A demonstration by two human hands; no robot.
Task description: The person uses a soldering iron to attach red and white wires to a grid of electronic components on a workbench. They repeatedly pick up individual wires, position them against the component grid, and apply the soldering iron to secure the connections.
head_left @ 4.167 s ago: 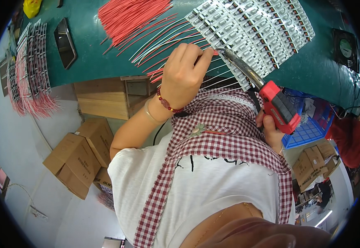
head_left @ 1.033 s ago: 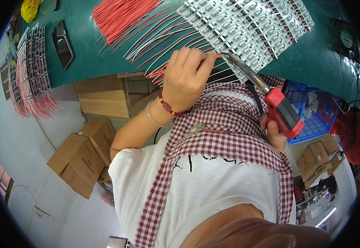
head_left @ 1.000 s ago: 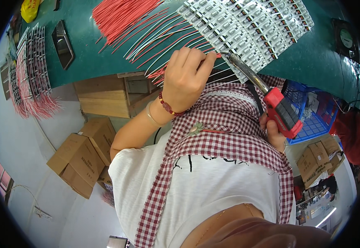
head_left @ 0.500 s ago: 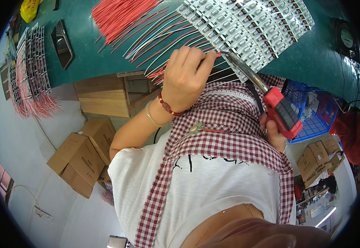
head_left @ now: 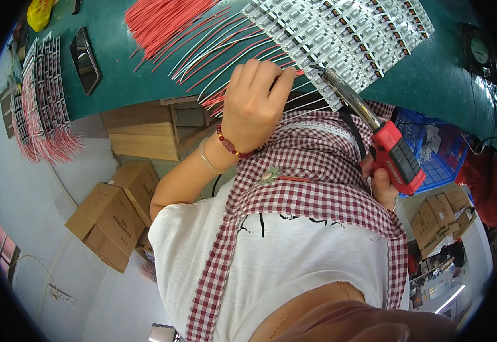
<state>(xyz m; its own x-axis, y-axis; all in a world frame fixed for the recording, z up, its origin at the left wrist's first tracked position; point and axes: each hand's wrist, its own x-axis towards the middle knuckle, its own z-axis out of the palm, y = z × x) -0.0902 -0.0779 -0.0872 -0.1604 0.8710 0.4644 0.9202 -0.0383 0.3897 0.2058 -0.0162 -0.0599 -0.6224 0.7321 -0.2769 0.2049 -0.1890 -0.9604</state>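
A soldering iron (head_left: 396, 157) with a red and black pistol-style handle is gripped by my right hand (head_left: 381, 185), low on the right. Its metal barrel slants up and left, and the tip lies over the near left edge of a panel of small white circuit boards (head_left: 339, 40). My left hand (head_left: 254, 100) is closed, palm down, beside that edge. A short red wire (head_left: 299, 73) sticks out at its fingertips toward the boards; the grip itself is mostly hidden. Red and white wires (head_left: 225, 54) run from the panel's left edge beside this hand.
On the green table (head_left: 111, 85) lie a bundle of red wires (head_left: 166, 23), a phone (head_left: 85, 60) and a black fan-like device (head_left: 479, 54). Wired panels (head_left: 46, 97) hang at the left edge. A blue basket (head_left: 431, 165) and cardboard boxes (head_left: 103, 222) stand below.
The soldering iron has moved slightly right, its tip drawing away from the red wire's end. My left hand has shifted a little left and up.
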